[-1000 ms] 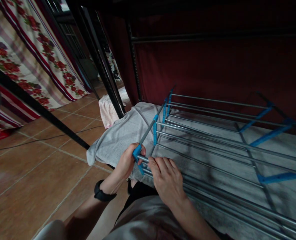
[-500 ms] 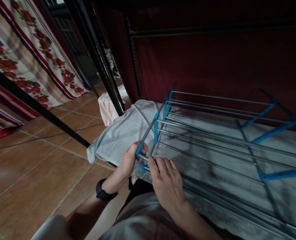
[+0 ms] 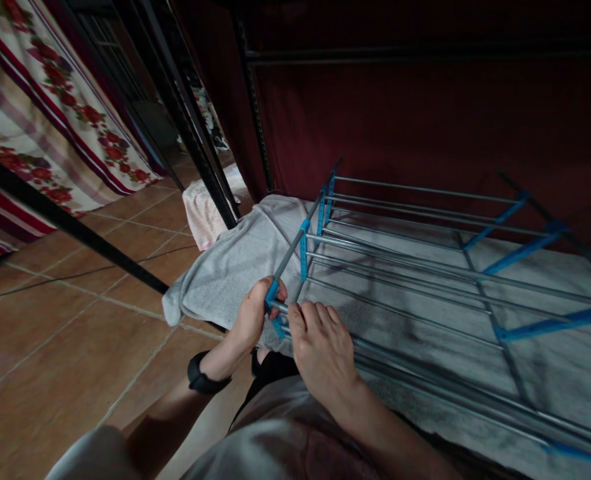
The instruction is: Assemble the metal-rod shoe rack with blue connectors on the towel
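Head view: at the bottom centre, a grey shirt (image 3: 265, 447) and black shorts (image 3: 275, 373) show below the forearms. The left hand (image 3: 252, 312), with a black band (image 3: 208, 375) on its wrist, is closed around a blue joint (image 3: 272, 292) at the near left corner of the rack (image 3: 425, 263). Just beside it, the right hand (image 3: 324, 343) is gripping the rack's near metal bar from above, fingers curled over. The rack, grey bars with blue brackets, spans from the centre to the right edge, above a grey blanket (image 3: 225, 267). Brown floor tiles (image 3: 75, 340) fill the lower left, crossed by a thin dark cable (image 3: 100, 269). Beyond the blanket's left end, a pink striped cloth (image 3: 202, 213) lies near a black post (image 3: 195, 140). A flowered curtain (image 3: 60, 100) hangs at upper left; a dark red sheet (image 3: 400, 127) covers the upper right.
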### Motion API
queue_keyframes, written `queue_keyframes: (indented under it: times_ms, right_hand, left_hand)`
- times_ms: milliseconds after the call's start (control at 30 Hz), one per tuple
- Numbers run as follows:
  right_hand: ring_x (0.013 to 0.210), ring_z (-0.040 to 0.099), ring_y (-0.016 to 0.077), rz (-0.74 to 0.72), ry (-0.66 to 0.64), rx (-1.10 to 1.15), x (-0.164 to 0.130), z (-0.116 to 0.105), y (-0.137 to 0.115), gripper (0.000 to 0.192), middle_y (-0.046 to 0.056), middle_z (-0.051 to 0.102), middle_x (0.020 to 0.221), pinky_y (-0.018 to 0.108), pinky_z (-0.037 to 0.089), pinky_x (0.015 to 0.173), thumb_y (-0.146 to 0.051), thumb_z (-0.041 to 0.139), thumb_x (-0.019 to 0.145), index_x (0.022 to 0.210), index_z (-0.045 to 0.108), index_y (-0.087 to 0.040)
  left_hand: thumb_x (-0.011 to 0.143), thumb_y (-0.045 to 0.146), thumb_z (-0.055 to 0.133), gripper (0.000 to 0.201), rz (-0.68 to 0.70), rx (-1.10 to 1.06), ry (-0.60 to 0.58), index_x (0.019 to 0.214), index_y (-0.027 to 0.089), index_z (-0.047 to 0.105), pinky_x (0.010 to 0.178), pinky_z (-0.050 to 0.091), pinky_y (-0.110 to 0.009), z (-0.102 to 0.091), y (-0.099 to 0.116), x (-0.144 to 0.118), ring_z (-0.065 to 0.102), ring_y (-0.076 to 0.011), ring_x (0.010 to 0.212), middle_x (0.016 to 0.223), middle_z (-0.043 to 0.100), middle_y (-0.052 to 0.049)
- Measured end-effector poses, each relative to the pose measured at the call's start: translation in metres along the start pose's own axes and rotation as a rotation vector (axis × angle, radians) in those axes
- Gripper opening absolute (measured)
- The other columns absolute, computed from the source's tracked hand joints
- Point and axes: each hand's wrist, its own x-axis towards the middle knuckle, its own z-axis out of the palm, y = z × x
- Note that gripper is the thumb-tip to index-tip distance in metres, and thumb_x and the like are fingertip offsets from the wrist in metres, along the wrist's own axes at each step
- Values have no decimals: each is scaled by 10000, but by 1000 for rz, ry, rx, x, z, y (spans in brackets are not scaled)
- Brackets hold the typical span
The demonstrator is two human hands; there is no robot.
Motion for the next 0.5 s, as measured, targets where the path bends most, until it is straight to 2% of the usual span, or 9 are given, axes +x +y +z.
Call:
queue_keyframes:
  times_ms: [100, 233, 300, 367, 433, 500]
  right_hand:
    - [842, 576, 203, -11, 8, 18, -1, 3, 5, 213, 67, 646, 922, 351, 430, 785, -159, 546, 957, 1156, 619, -143]
    - [857, 588, 200, 16, -12, 37, -6, 5, 11, 258, 70, 665, 961, 363, 431, 794, -220, 501, 998, 1234, 586, -158]
    - [895, 595, 208, 16, 11, 49, -11, 4, 11, 308, 93, 676, 1043, 372, 432, 819, -221, 489, 1001, 1293, 557, -149]
    - [975, 596, 224, 3, 85, 67, -21, 3, 9, 344, 119, 662, 1169, 387, 427, 877, -184, 473, 996, 1331, 536, -140]
    - [1017, 595, 224, -56, 151, 113, -32, 4, 6, 346, 114, 659, 1210, 388, 423, 913, -154, 464, 987, 1322, 549, -144]
    - [986, 608, 209, -142, 152, 181, -43, 9, 3, 314, 90, 689, 1146, 368, 438, 906, -158, 467, 981, 1271, 587, -153]
  left_hand:
    - [878, 376, 407, 315, 0, -52, -22, 702, 173, 571, 506, 335, -230, 2, 1, 0, 358, -117, 484, 482, 386, 25]
    - [923, 467, 417, 416, -6, -144, -50, 666, 170, 554, 504, 324, -232, 5, 3, 0, 317, -104, 457, 453, 351, 36]
    - [914, 476, 466, 421, -28, -169, -80, 641, 166, 552, 499, 317, -229, 5, 4, 1, 311, -97, 446, 443, 350, 36]
    - [897, 443, 503, 398, -44, -185, -93, 618, 163, 548, 488, 304, -226, 3, 5, 2, 314, -93, 440, 441, 360, 33]
    - [900, 426, 495, 402, -57, -193, -98, 599, 163, 542, 484, 298, -225, 2, 6, 4, 318, -92, 436, 441, 367, 28]
    - [910, 423, 476, 416, -70, -198, -113, 590, 164, 539, 485, 299, -226, 1, 6, 4, 320, -94, 432, 437, 366, 26]
